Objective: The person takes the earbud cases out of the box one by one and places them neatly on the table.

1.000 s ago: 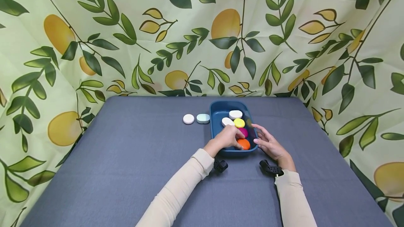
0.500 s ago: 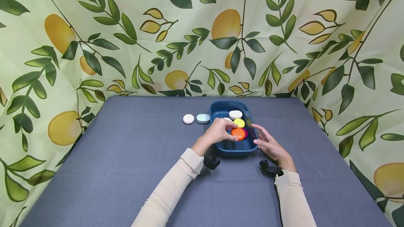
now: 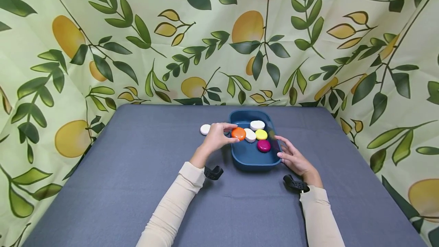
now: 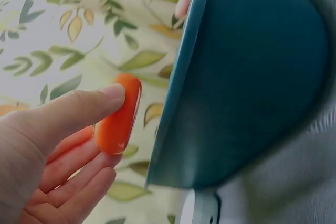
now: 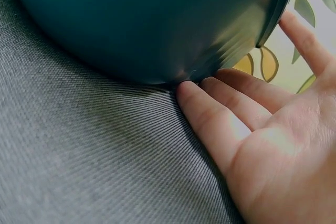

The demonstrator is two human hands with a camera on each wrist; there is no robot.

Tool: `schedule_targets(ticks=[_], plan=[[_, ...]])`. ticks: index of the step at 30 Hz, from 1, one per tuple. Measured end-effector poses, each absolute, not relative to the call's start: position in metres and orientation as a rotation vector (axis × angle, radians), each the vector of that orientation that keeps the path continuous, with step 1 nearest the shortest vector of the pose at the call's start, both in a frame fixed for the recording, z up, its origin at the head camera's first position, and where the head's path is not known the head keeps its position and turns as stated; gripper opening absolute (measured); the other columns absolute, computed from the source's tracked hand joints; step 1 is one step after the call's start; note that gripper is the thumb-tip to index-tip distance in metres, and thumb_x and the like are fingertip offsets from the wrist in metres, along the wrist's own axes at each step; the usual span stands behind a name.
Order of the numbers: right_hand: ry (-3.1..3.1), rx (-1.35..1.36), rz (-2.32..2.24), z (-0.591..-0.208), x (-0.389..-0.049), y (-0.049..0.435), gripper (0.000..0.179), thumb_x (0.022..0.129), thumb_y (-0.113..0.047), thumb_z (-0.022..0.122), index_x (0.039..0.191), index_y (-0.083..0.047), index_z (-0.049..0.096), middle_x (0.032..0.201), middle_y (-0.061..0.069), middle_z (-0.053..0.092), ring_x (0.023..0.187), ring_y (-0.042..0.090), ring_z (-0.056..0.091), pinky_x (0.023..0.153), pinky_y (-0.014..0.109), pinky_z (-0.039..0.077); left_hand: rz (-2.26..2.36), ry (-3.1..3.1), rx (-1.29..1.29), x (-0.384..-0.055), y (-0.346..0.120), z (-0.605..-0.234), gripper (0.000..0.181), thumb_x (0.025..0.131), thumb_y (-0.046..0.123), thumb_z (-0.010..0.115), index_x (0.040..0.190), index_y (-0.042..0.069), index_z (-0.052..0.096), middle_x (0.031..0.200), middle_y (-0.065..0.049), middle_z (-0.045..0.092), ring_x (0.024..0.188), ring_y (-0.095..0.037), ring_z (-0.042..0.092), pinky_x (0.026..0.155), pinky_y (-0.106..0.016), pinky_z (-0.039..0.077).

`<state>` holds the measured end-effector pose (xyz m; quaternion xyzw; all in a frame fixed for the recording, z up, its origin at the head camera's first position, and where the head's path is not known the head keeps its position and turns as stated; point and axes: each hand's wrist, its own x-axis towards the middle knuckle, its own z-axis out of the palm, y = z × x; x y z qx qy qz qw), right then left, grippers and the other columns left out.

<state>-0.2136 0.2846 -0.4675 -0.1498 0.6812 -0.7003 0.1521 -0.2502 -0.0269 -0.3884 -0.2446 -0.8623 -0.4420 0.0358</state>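
My left hand [image 3: 217, 137] pinches a glossy orange disc [image 3: 238, 134] between thumb and fingers, above the left rim of a blue plastic tub [image 3: 255, 163]. Seen from the left wrist, the disc [image 4: 119, 116] is thick, round-edged and held on its side, apart from the tub wall. Inside the tub lie a white oval piece [image 3: 257, 125], a white round one [image 3: 250, 135], a yellow disc [image 3: 261, 134] and a magenta disc [image 3: 264, 146]. My right hand [image 3: 297, 160] rests against the tub's right side, fingers extended, fingertips at its wall and base in the right wrist view.
Left of the tub, a white disc [image 3: 205, 129] lies on the grey cloth-covered table [image 3: 144, 163]. A pale blue oval piece beside it is mostly hidden behind my left hand. A leaf-and-fruit patterned curtain [image 3: 212, 56] stands behind the table.
My left hand has lifted the orange disc from the tub's near right part and carried it up and left to the left rim. My right hand has stayed at the tub's side.
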Motion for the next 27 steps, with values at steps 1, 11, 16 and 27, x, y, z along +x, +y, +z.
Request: schedule_targets(ticks=[1, 11, 16, 27], plan=[[1.957, -0.420, -2.007, -0.468, -0.214, 0.285, 0.058, 0.097, -0.004, 0.047, 0.147, -0.026, 0.026, 0.138, 0.003, 0.037, 0.116, 0.002, 0.051, 0.091, 0.019, 0.052, -1.358, -2.637, -0.725, -0.251, -0.031, -0.390, 0.046, 0.073, 0.012, 0.083, 0.116, 0.000, 0.069, 0.116, -0.017, 0.071, 0.108, -0.030, 0.069, 0.096, -0.040, 0.055], [1.993, -0.345, -1.977, -0.469, -0.214, 0.284, 0.059, 0.097, -0.004, 0.046, 0.147, -0.029, 0.026, 0.144, 0.008, 0.032, 0.115, 0.001, 0.051, 0.091, 0.019, 0.052, -1.375, -2.497, -0.465, -0.267, -0.072, -0.403, 0.045, 0.071, 0.008, 0.083, 0.112, -0.004, 0.069, 0.110, -0.022, 0.072, 0.104, -0.033, 0.070, 0.092, -0.042, 0.057], [1.969, -0.404, -2.003, -0.466, -0.213, 0.285, 0.058, 0.097, -0.004, 0.046, 0.145, -0.030, 0.028, 0.135, -0.004, 0.038, 0.115, 0.000, 0.052, 0.090, 0.019, 0.053, -1.369, -2.458, -0.323, -0.273, -0.089, -0.413, 0.046, 0.070, 0.007, 0.084, 0.112, -0.004, 0.069, 0.109, -0.023, 0.072, 0.101, -0.033, 0.070, 0.091, -0.043, 0.056], [1.945, -0.414, -2.026, -0.465, -0.212, 0.283, 0.058, 0.097, -0.004, 0.047, 0.145, -0.031, 0.030, 0.132, -0.009, 0.043, 0.115, 0.001, 0.052, 0.090, 0.019, 0.053, -1.340, -2.422, -0.149, -0.283, -0.118, -0.433, 0.046, 0.073, 0.007, 0.082, 0.115, -0.006, 0.067, 0.116, -0.024, 0.069, 0.106, -0.038, 0.068, 0.095, -0.046, 0.055]])
